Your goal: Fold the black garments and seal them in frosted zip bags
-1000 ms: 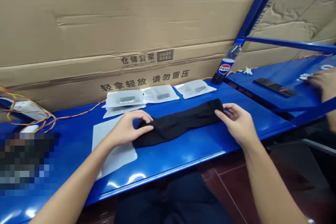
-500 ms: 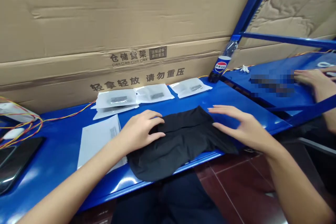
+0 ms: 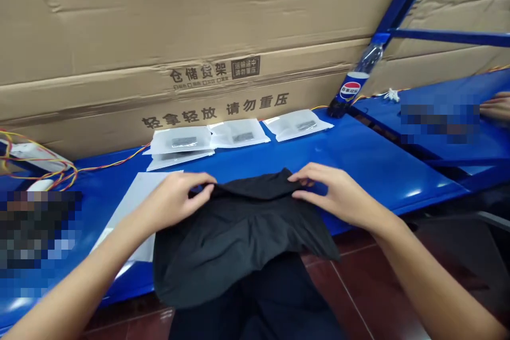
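A piece of black cloth (image 3: pixel 247 239) with a folded band along its top hangs over the front edge of the blue shelf, its lower part draping toward my lap. My left hand (image 3: pixel 175 199) pinches the left end of the band between thumb and fingers. At the right end, my right hand (image 3: pixel 326 191) has thumb and fingertips closed on the band near its corner. Beneath my left wrist lies a flat white plastic bag (image 3: pixel 135 207), partly covered by the arm and the cloth. What kind of garment the cloth is, I cannot tell.
Several frosted zip bags (image 3: pixel 239 135) with dark labels lie along the back of the blue shelf (image 3: pixel 358 170). A cola bottle (image 3: pixel 350 90) leans by the blue post. Wires (image 3: pixel 64 170) tangle at left. Another person's hand (image 3: pixel 498 106) is at far right. Cardboard (image 3: pixel 199 21) stands behind.
Both hands have taken the cloth's upper band and drawn it toward me, so more of it hangs over the edge. My right hand has closed from an open pose.
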`<state>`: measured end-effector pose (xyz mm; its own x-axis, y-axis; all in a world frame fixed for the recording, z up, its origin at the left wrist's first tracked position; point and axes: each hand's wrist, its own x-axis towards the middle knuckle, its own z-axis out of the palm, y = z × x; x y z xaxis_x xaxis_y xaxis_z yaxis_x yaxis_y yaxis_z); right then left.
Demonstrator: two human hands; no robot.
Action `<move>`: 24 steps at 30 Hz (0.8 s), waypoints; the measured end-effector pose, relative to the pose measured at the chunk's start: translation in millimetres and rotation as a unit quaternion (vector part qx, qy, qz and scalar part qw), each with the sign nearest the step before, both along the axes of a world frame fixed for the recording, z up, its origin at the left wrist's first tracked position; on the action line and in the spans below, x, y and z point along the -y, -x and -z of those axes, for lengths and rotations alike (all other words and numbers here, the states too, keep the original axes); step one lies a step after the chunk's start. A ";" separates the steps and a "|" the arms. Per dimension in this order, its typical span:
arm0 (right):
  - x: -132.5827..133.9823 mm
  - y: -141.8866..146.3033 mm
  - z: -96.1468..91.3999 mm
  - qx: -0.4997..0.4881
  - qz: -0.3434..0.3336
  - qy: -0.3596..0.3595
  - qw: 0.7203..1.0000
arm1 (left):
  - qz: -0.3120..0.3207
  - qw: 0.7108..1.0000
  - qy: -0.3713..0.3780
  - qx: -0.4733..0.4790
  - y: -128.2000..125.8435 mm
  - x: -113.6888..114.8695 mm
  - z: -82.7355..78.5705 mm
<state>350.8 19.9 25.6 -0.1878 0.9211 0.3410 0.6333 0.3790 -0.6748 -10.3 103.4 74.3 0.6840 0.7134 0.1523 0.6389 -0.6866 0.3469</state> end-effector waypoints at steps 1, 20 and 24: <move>-11.9 1.0 -5.6 -0.004 -0.001 -0.008 1.000 | -0.019 0.999 0.028 0.012 0.9 -9.8 -6.2; -134.6 1.9 19.1 -0.052 0.013 0.132 0.990 | -0.139 0.967 0.175 0.123 0.7 -75.6 38.4; -131.6 4.5 14.8 -0.091 0.005 0.172 0.981 | -0.133 0.967 0.167 0.138 1.1 -74.9 39.2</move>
